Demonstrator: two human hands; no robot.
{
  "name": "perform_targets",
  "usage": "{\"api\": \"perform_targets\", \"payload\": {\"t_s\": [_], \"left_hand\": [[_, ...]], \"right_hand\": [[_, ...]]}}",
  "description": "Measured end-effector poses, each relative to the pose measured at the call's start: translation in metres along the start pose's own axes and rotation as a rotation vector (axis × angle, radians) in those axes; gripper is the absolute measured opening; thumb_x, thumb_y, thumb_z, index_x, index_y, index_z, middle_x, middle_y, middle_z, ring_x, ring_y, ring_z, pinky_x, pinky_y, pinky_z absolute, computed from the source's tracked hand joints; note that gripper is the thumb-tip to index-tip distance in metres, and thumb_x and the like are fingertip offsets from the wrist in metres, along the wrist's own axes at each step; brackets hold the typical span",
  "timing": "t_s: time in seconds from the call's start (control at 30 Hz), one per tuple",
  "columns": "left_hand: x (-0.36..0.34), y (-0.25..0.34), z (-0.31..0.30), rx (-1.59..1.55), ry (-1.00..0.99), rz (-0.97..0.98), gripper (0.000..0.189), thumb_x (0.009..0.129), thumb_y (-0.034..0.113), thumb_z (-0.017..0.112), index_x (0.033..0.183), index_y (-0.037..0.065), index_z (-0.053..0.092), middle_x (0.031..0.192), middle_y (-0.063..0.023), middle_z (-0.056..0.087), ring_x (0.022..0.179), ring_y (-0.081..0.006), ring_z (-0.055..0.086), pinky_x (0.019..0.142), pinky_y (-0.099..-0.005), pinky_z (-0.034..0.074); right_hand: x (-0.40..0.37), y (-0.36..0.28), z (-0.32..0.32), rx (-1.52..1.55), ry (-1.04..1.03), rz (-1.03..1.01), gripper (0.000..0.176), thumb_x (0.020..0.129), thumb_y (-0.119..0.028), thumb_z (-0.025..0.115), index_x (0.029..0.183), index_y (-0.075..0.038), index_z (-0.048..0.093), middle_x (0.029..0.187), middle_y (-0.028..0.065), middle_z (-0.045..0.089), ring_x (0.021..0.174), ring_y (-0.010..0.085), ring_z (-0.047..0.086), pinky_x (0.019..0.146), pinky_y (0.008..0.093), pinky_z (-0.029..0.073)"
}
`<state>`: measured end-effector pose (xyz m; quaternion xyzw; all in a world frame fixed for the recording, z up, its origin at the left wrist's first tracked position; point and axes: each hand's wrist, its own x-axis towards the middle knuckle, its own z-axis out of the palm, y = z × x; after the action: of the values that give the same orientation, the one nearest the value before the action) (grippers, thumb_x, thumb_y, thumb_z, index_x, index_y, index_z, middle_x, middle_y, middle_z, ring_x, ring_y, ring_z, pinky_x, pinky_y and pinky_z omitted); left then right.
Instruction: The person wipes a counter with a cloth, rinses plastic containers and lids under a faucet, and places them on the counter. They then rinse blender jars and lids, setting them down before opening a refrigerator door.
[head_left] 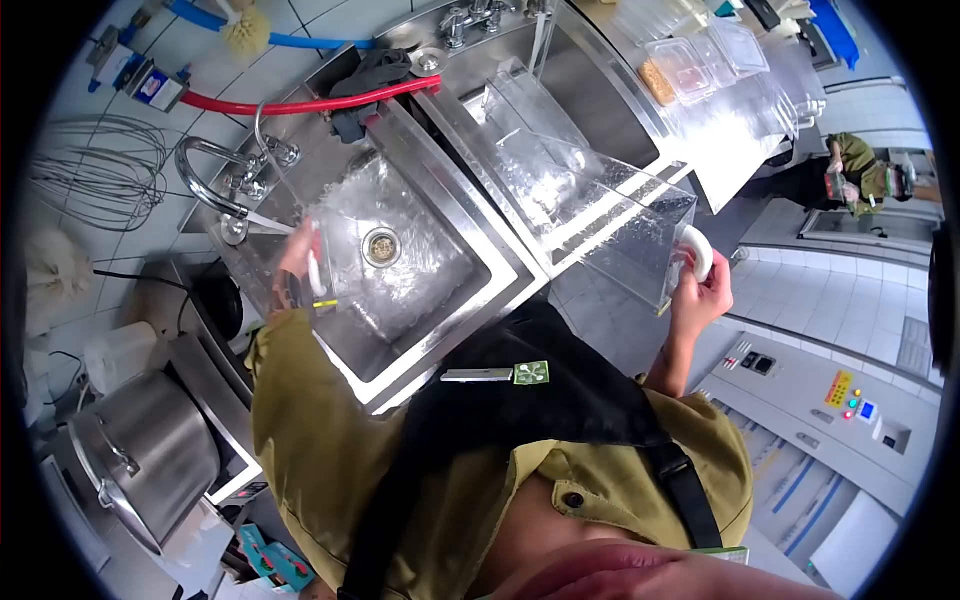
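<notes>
My left hand point(296, 262) grips the white handle of a clear plastic container point(400, 262) that sits in the left sink basin point(470, 285). Water from the faucet point(215, 178) runs onto it by my hand. The sink drain shows through its clear wall. My right hand point(703, 292) holds the white handle point(697, 250) of a larger clear plastic box point(590, 190). That box lies tilted across the right sink basin point(590, 90) and juts out past the counter's front edge.
Red hose point(300, 103) and blue hose point(310, 42) run along the tiled wall, where a wire whisk point(100, 170) hangs. A steel pot point(145, 455) stands left. Lidded food tubs point(690, 65) sit beyond the sinks. A machine's control panel point(850, 395) is right. Another person point(855, 175) stands far right.
</notes>
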<state>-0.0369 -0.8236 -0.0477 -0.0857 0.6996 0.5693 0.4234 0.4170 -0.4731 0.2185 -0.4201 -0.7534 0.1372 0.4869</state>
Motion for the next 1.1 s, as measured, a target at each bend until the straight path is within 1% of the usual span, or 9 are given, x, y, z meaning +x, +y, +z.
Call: {"api": "perform_targets", "payload": {"t_s": [0.13,0.23,0.37,0.5,0.67,0.9,1.0,1.07,1.1], "left_hand": [[-0.055,0.023,0.044,0.823,0.125,0.06,0.052,0.071,0.053,0.065,0.056,0.004,0.055,0.051,-0.0063,0.053,0.045,-0.0156,0.052,0.043,-0.0302,0.039],[-0.088,0.029,0.052,1.039,0.17,0.451,0.052,0.065,0.05,0.07,0.06,-0.001,0.06,0.058,-0.0134,0.059,0.051,-0.0243,0.057,0.051,-0.0351,0.043],[-0.156,0.068,0.092,1.397,0.112,0.456,0.056,0.062,0.051,0.071,0.074,-0.003,0.063,0.074,-0.0199,0.062,0.075,-0.0309,0.062,0.067,-0.0392,0.047],[-0.225,0.078,0.161,1.886,0.065,0.481,0.05,0.062,0.046,0.072,0.08,0.0,0.065,0.082,-0.0171,0.063,0.08,-0.032,0.062,0.071,-0.0372,0.049],[-0.279,0.055,0.235,2.329,0.166,0.373,0.014,0.071,0.013,0.06,0.081,0.016,0.069,0.082,-0.003,0.067,0.078,-0.0195,0.065,0.054,-0.0329,0.049],[-0.341,0.081,0.279,2.381,0.438,0.299,0.012,0.071,0.016,0.06,0.08,0.013,0.069,0.081,-0.0042,0.067,0.08,-0.022,0.066,0.056,-0.0361,0.052],[-0.383,0.132,0.303,1.922,0.569,0.422,0.027,0.067,0.023,0.066,0.082,0.001,0.064,0.083,-0.0194,0.063,0.08,-0.0355,0.062,0.069,-0.0398,0.051],[-0.387,0.164,0.265,1.42,0.462,0.509,0.038,0.067,0.033,0.07,0.079,-0.002,0.062,0.066,-0.0173,0.062,0.065,-0.0326,0.062,0.057,-0.0379,0.046],[-0.401,0.169,0.258,1.247,0.53,0.521,0.035,0.071,0.033,0.068,0.075,-0.001,0.061,0.052,-0.0074,0.055,0.047,-0.0199,0.054,0.045,-0.031,0.039]], "right_hand": [[-0.004,0.02,-0.013,0.087,0.012,0.074,0.018,0.064,0.004,0.054,0.081,0.0,0.059,0.062,0.0019,0.057,0.055,0.0044,0.05,0.052,0.0181,0.041],[-0.004,0.038,-0.025,0.158,-0.007,0.098,0.02,0.063,0.006,0.05,0.081,0.001,0.058,0.066,0.0013,0.058,0.056,0.0038,0.048,0.051,0.017,0.039],[0.0,0.058,-0.045,0.257,-0.074,0.148,0.022,0.064,0.012,0.046,0.08,0.002,0.057,0.076,0.0044,0.061,0.063,0.0057,0.053,0.059,0.0172,0.042],[-0.006,0.089,-0.062,0.484,-0.128,0.224,0.018,0.065,0.013,0.048,0.079,0.003,0.054,0.086,0.0093,0.062,0.074,0.0099,0.056,0.069,0.0207,0.045],[-0.013,0.106,-0.084,0.614,-0.132,0.368,0.018,0.064,0.013,0.048,0.074,-0.001,0.053,0.068,-0.0002,0.055,0.06,0.0044,0.048,0.055,0.0167,0.037],[-0.013,0.15,-0.113,0.84,-0.192,0.542,0.021,0.06,0.014,0.046,0.071,-0.003,0.048,0.066,0.0,0.052,0.058,0.0052,0.047,0.051,0.0182,0.038],[-0.003,0.163,-0.132,0.86,-0.147,0.571,0.021,0.06,0.015,0.047,0.071,-0.003,0.047,0.066,0.001,0.052,0.058,0.0058,0.048,0.049,0.0181,0.038],[0.006,0.169,-0.144,0.891,-0.109,0.61,0.021,0.06,0.015,0.047,0.071,-0.003,0.047,0.066,0.0014,0.052,0.058,0.006,0.048,0.047,0.0181,0.038],[0.01,0.174,-0.148,0.896,-0.071,0.609,0.023,0.058,0.017,0.047,0.071,-0.002,0.047,0.067,0.0022,0.052,0.059,0.0062,0.048,0.047,0.0182,0.038]]}}
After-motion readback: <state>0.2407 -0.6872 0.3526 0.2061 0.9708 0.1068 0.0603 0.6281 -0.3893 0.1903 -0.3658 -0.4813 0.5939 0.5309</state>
